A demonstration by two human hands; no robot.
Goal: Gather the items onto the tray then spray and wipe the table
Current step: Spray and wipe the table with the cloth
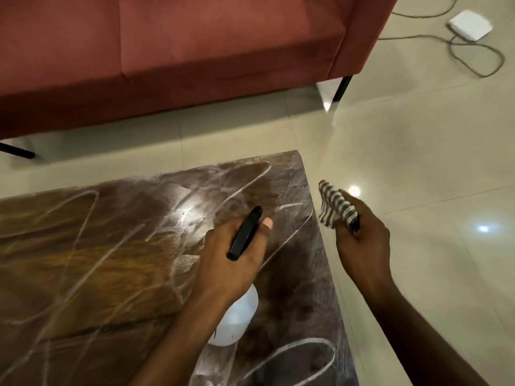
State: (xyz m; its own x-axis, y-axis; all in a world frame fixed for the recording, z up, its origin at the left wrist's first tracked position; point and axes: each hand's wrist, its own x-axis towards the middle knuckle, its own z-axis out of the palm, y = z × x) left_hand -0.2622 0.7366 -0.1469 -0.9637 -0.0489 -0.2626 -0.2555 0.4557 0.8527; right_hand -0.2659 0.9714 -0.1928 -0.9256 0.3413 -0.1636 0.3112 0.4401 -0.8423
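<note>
My left hand (228,257) grips a spray bottle (235,321) with a white body and a black nozzle head, held above the right part of the brown table (97,246). The nozzle points away from me toward the table's far right corner. The bottle's white body shows below my wrist. My right hand (362,240) holds a black-and-white striped cloth (337,207), bunched in its fingers, just past the table's right edge, over the floor. The tabletop shows wet patches and pale curved streaks. No tray is in view.
A red sofa (181,51) on black legs stands beyond the table's far edge, with a strip of pale tiled floor (418,149) between. A white box (471,25) with a looping cable lies on the floor at the far right.
</note>
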